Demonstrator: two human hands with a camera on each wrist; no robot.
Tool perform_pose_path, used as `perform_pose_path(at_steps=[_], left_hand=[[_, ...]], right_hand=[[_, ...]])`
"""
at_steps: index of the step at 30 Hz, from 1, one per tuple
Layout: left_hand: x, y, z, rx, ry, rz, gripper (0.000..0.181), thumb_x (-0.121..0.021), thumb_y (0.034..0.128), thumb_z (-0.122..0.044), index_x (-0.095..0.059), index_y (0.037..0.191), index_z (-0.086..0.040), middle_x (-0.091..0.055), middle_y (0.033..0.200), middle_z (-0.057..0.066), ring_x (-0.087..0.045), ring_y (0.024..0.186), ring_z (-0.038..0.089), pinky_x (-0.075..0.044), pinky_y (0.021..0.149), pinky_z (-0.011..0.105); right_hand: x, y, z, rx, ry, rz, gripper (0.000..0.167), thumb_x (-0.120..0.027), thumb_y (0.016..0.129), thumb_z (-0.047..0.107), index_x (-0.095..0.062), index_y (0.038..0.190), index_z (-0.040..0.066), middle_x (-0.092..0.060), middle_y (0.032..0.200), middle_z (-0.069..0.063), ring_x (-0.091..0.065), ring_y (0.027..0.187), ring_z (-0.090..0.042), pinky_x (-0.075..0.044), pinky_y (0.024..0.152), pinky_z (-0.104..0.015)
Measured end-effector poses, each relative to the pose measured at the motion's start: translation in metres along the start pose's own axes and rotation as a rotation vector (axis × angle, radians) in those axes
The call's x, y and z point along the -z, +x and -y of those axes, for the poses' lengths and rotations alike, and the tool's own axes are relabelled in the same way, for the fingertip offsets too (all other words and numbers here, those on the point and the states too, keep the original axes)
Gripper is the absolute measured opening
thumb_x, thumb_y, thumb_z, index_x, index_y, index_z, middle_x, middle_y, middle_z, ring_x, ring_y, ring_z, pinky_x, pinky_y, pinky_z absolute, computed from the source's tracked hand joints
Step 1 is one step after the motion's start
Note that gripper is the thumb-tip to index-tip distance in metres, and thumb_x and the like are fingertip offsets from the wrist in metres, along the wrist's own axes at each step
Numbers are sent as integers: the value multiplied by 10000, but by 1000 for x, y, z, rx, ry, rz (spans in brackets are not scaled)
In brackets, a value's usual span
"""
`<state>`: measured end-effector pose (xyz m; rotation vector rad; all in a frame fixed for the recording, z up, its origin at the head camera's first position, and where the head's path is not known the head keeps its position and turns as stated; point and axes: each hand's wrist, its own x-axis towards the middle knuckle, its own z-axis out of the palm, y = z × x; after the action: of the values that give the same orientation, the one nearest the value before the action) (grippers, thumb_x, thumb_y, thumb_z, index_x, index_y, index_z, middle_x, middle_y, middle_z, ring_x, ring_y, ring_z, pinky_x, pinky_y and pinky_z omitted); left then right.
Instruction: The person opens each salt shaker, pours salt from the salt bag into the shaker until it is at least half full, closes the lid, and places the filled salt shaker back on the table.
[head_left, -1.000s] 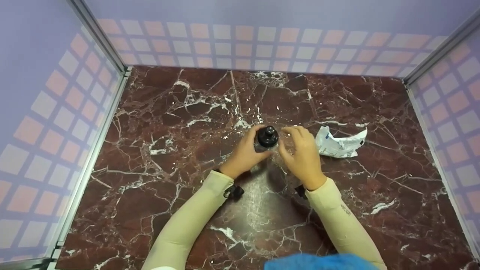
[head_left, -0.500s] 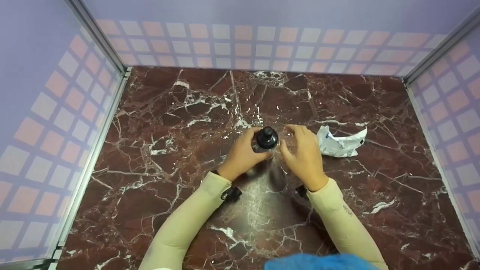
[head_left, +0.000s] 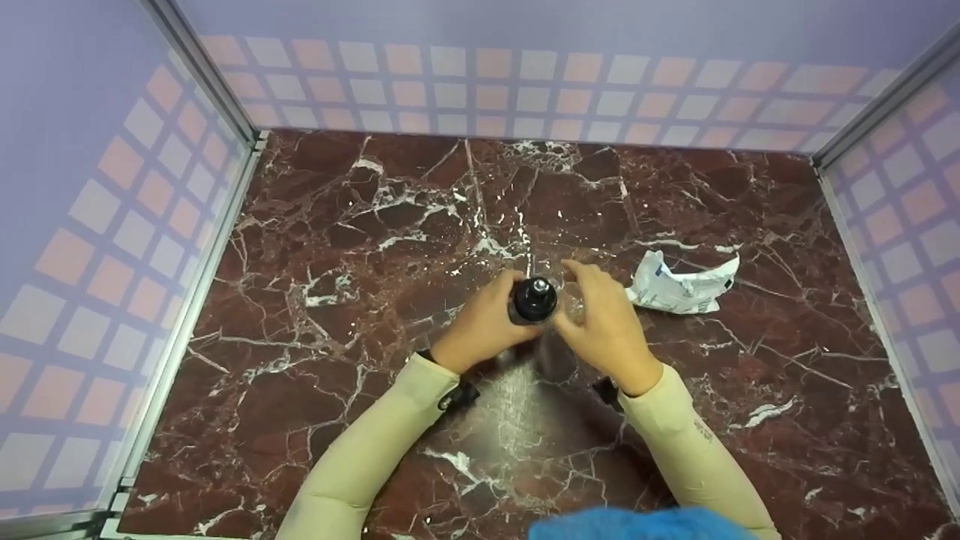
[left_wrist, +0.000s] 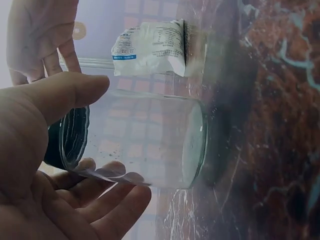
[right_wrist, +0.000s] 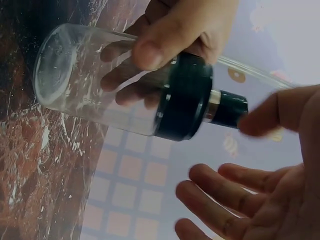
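A clear glass jar [left_wrist: 145, 135] with a black lid [head_left: 535, 300] is gripped by the left hand [head_left: 486, 324], thumb on one side and fingers round the other. In the right wrist view the jar [right_wrist: 100, 80] looks see-through, and its dark lid [right_wrist: 186, 97] has a narrower knob [right_wrist: 231, 109] on top. The right hand [head_left: 609, 324] is just right of the lid, fingers spread and loosely bent, holding nothing. Its thumb overlaps the knob's end in the right wrist view; whether they touch I cannot tell.
A crumpled white packet [head_left: 681, 289] lies right of the right hand on the marbled red-brown table [head_left: 300, 420]. Small white specks [head_left: 521, 225] are scattered beyond the jar. Checked panels [head_left: 480, 82] stand at the back and both sides.
The left hand and jar have moved a little nearer the body. The right hand has shifted slightly the same way and stays beside the lid, fingers still spread.
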<state>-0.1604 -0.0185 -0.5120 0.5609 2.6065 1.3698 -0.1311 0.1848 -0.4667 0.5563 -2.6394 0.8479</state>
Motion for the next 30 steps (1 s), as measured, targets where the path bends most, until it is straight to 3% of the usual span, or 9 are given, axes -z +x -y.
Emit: perform_pose_path(at_steps=[6, 9, 13, 20, 30], left_hand=[[0, 1, 5, -9, 67, 23, 810, -902, 779, -378, -484, 1419, -108, -636, 1340, 88, -627, 1216, 264, -489, 1065, 469], [1, 0, 5, -39, 85, 48, 797, -897, 785, -351, -477, 1413, -98, -632, 1349, 117, -621, 1235, 287, -484, 1075, 466], [2, -1, 4, -81, 114, 88, 766, -882, 791, -345, -476, 1394, -105, -655, 1302, 130, -649, 1184, 291, -516, 1032, 445], [1, -4, -1, -90, 198, 113, 745, -871, 771, -518, -515, 1288, -117, -674, 1234, 58, -690, 1044, 239, -577, 909, 394], [3, -6, -6, -76, 248, 112, 649, -888, 761, -468, -536, 1168, -105, -698, 1096, 76, -702, 942, 252, -591, 837, 391]], right_hand=[[-2, -2, 2, -47, -43, 111, 792, -801, 864, 346, -475, 1481, -29, -660, 1252, -225, -621, 1141, -391, -481, 1022, -556], [-5, -2, 2, -63, -56, 147, 791, -810, 861, 417, -506, 1446, -20, -662, 1253, -217, -626, 1134, -394, -492, 1003, -555], [-8, -2, 3, -80, -59, 161, 723, -825, 853, 437, -560, 1355, -11, -677, 1160, -187, -639, 1055, -378, -517, 935, -535], [-10, -4, 5, -74, -85, 164, 749, -831, 840, 493, -562, 1337, 1, -681, 1071, -148, -650, 966, -351, -538, 844, -509], [-11, -3, 6, -26, -92, 157, 762, -846, 843, 441, -554, 1378, -17, -696, 1103, -167, -668, 988, -362, -543, 885, -516]])
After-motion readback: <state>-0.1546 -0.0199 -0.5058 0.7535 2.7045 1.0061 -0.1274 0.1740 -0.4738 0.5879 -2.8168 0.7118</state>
